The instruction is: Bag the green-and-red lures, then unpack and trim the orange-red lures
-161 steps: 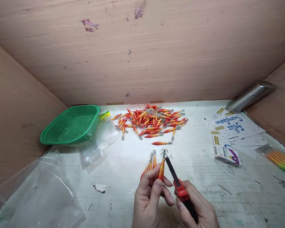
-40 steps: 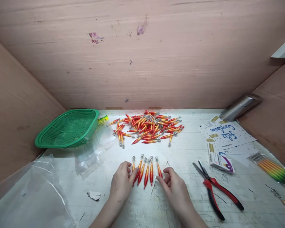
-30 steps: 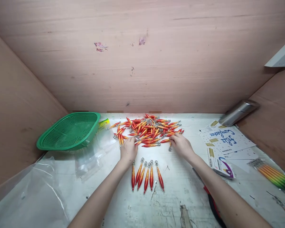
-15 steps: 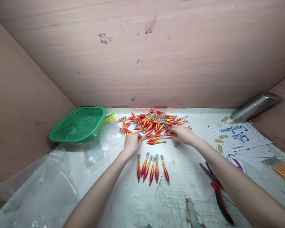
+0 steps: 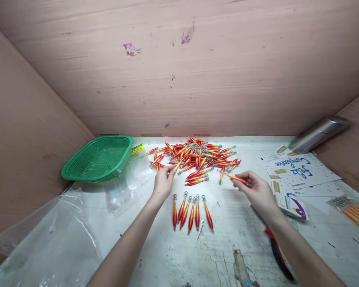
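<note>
A heap of red and gold squid jigs with wire hook crowns lies at the back middle of the table. My left hand, at the heap's front left, pinches one squid jig with its hooks pointing up and right. Right of the heap, my right hand grips another squid jig, hooks pointing left. Both jigs are raised off the pile. Closer to me, several jigs lie side by side in a loose row, hooks away from me. Red-and-black pliers lie partly hidden under my right forearm.
A green plastic basket stands at the left by clear plastic bags. On the right are a steel flask, printed cards, a small box and packaged orange-green lures. Wooden panels enclose the back and sides.
The pliers were put down and jigs laid in a row. Both hands then reached to the heap, and each has now lifted a jig, the right hand moving right and nearer.
</note>
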Motion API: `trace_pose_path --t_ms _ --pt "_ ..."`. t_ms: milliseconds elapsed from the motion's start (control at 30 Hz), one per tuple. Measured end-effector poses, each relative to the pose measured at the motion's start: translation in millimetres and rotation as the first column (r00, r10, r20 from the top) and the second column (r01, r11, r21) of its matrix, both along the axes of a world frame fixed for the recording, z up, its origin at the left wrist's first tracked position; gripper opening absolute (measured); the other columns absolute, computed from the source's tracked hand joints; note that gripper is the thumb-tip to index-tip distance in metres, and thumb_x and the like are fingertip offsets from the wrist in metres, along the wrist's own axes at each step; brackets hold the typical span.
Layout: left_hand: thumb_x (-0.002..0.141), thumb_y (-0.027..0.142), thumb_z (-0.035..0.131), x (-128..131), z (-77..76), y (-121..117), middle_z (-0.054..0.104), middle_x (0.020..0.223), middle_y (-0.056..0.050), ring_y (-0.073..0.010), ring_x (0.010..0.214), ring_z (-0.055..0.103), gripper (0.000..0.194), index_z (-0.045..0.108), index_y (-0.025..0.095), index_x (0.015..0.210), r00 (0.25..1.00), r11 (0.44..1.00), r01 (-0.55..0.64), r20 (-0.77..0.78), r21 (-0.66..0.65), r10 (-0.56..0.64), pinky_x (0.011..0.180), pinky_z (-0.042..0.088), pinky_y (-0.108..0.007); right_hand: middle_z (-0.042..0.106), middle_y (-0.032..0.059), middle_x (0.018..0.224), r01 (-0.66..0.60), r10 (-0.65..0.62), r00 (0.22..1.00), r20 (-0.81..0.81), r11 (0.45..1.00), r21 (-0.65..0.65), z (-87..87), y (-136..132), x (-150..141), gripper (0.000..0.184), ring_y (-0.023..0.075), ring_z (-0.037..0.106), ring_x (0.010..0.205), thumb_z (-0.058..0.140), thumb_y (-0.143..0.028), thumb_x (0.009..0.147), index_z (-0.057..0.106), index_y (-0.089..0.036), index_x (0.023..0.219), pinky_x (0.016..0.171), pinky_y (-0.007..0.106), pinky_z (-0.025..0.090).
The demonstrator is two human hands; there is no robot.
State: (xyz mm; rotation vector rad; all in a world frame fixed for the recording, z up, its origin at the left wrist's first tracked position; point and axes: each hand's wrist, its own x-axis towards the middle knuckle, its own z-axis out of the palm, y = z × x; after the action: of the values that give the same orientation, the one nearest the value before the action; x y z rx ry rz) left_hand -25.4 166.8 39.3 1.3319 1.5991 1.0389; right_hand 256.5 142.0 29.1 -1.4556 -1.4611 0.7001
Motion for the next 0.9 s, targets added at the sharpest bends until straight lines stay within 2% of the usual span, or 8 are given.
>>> trace_pose_path --t_ms 100,167,300,367,467,600,767,900 --pt "0.084 0.041 0.062 10.0 2.3 -35.2 0.061 0.075 -0.006 -0.0170 0.069 0.059 0.032 0.069 0.010 0.090 0.948 0.988 0.117 0.308 -0.103 -0.080 0.071 0.051 -0.033 0.074 0.0117 0.079 -0.079 -0.002 0.932 -0.361 0.975 -0.209 2.7 -29.3 -15.2 0.047 0.0181 0.064 0.062 0.077 -0.058 0.065 0.063 -0.017 0.081 0.057 0.030 0.048" --pt "0.077 0.046 0.070 19.0 5.2 -59.8 0.061 0.077 -0.006 -0.0143 0.067 0.058 0.040 0.070 0.009 0.093 0.864 0.970 0.187 0.496 -0.154 -0.088 0.070 0.051 -0.030 0.075 0.0103 0.082 -0.158 -0.108 0.771 -0.628 0.923 -0.352 5.8 -47.1 -29.7 0.046 0.0154 0.062 0.064 0.085 -0.052 0.058 0.066 -0.016 0.081 0.057 0.027 0.047" --pt "0.067 0.032 0.084 33.5 13.6 -92.8 0.064 0.079 -0.005 -0.0116 0.072 0.061 0.042 0.070 0.010 0.100 0.519 0.907 0.298 0.848 -0.298 0.108 0.074 0.051 -0.025 0.066 0.0013 0.067 -0.257 -0.285 0.505 -0.814 0.851 -0.457 10.0 -72.0 -59.6 0.044 0.0105 0.055 0.061 0.092 -0.044 0.051 0.068 -0.015 0.074 0.054 0.022 0.044" --pt "0.067 0.028 0.085 37.4 17.7 -100.3 0.067 0.078 -0.006 -0.0120 0.072 0.063 0.040 0.070 0.010 0.099 0.438 0.894 0.323 0.886 -0.311 0.150 0.075 0.051 -0.024 0.062 -0.0001 0.063 -0.307 -0.329 0.428 -0.842 0.823 -0.478 11.7 -79.6 -71.7 0.044 0.0093 0.052 0.059 0.092 -0.044 0.051 0.069 -0.013 0.072 0.052 0.020 0.043" --pt "0.071 0.027 0.083 40.6 22.5 -106.8 0.070 0.080 -0.008 -0.0128 0.073 0.065 0.036 0.070 0.010 0.099 0.415 0.894 0.342 0.900 -0.291 0.134 0.075 0.052 -0.025 0.057 -0.0020 0.058 -0.376 -0.382 0.337 -0.861 0.784 -0.494 15.8 -88.5 -84.7 0.042 0.0072 0.046 0.052 0.091 -0.045 0.054 0.068 -0.013 0.071 0.049 0.019 0.039" --pt "0.069 0.028 0.084 43.3 26.1 -113.2 0.070 0.082 -0.006 -0.0138 0.074 0.066 0.033 0.069 0.012 0.094 0.414 0.905 0.323 0.902 -0.276 0.127 0.076 0.052 -0.028 0.054 -0.0033 0.055 -0.412 -0.367 0.279 -0.887 0.789 -0.456 21.2 -98.1 -92.7 0.040 0.0078 0.044 0.051 0.088 -0.047 0.058 0.065 -0.015 0.067 0.049 0.021 0.038" --pt "0.063 0.032 0.089 44.7 26.4 -118.6 0.070 0.076 -0.005 -0.0131 0.068 0.064 0.047 0.066 0.013 0.098 0.497 0.917 0.276 0.860 -0.287 0.120 0.073 0.050 -0.028 0.062 0.0019 0.071 -0.471 -0.272 0.244 -0.931 0.806 -0.359 21.5 -106.0 -90.5 0.031 0.0136 0.054 0.068 0.080 -0.044 0.073 0.070 -0.016 0.080 0.062 0.025 0.045" --pt "0.064 0.036 0.088 45.8 26.2 -123.0 0.062 0.065 0.001 -0.0088 0.060 0.054 0.050 0.067 0.014 0.103 0.558 0.936 0.234 0.825 -0.264 0.093 0.065 0.042 -0.023 0.054 -0.0014 0.062 -0.541 -0.289 0.179 -0.941 0.770 -0.339 26.2 -109.3 -88.3 0.031 0.0087 0.044 0.055 0.079 -0.044 0.074 0.070 -0.014 0.078 0.052 0.021 0.037"
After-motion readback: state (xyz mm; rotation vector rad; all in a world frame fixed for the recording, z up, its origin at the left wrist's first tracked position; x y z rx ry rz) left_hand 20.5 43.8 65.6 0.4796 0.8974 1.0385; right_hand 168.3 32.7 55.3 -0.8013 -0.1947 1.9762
